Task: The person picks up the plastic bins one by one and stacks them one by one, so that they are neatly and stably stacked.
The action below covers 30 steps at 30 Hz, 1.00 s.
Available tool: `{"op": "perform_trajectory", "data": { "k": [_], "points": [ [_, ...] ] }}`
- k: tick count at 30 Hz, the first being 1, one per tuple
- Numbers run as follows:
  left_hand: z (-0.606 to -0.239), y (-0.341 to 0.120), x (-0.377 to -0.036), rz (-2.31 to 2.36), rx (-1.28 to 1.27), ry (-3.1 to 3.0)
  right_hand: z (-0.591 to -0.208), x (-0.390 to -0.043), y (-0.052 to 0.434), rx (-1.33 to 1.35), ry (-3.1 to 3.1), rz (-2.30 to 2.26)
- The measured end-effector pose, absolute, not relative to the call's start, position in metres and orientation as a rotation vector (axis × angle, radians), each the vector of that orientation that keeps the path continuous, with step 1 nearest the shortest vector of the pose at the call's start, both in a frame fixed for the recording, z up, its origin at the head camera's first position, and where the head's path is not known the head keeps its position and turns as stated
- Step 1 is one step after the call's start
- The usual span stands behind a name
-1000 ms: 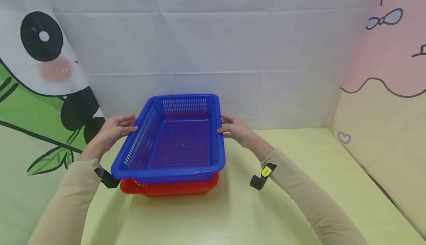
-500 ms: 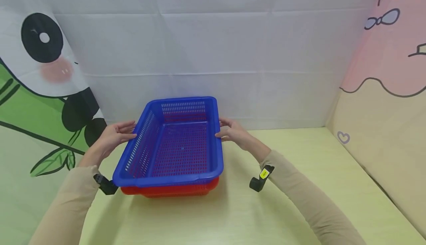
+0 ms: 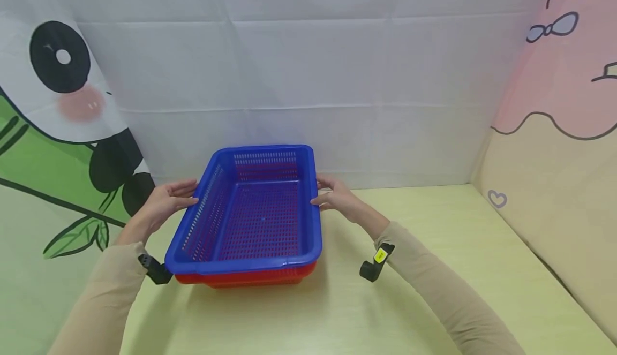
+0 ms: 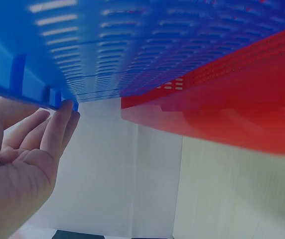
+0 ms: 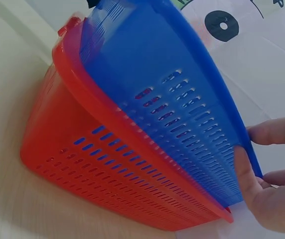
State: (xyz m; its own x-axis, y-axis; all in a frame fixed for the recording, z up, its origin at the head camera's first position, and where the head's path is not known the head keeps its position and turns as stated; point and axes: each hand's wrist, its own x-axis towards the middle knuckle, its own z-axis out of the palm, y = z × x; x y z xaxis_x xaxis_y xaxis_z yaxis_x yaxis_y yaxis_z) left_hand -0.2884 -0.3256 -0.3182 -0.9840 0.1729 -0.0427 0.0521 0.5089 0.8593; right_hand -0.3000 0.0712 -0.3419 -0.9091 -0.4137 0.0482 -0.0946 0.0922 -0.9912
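A blue plastic basket (image 3: pixel 241 265) with slotted walls is partly inside a red basket (image 3: pixel 255 278) of similar shape, its rim standing above the red one. My left hand (image 3: pixel 161 205) grips the blue rim at the left side, thumb on top and fingers beneath, as the left wrist view shows. On the opposite side my right hand (image 3: pixel 339 199) pinches the same rim between thumb and fingers. From the right wrist, blue wall (image 5: pixel 147 64) shows through the slots of the red wall (image 5: pixel 53 134). Nothing lies in the blue basket.
The red basket rests on a pale wood-look table (image 3: pixel 409 269). Behind it hangs a white cloth (image 3: pixel 308 66), with printed cartoon panels at left and right. Black cameras are strapped to both wrists, one of them the right wrist camera (image 3: pixel 376 264).
Both hands have lowered the blue basket further into the red one. Its front rim now covers more of the red rim. The red basket has stayed in place.
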Motion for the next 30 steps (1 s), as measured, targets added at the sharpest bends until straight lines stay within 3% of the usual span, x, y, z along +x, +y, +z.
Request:
{"op": "perform_trajectory", "data": {
  "k": [15,30],
  "points": [
    [-0.334,-0.328,-0.297,1.467,0.224,2.630,-0.355,-0.302,0.070,-0.525,2.131,-1.881],
    [-0.341,-0.332,-0.298,1.477,0.327,2.551,-0.359,-0.303,0.066,-0.371,2.096,-1.934]
  ]
}}
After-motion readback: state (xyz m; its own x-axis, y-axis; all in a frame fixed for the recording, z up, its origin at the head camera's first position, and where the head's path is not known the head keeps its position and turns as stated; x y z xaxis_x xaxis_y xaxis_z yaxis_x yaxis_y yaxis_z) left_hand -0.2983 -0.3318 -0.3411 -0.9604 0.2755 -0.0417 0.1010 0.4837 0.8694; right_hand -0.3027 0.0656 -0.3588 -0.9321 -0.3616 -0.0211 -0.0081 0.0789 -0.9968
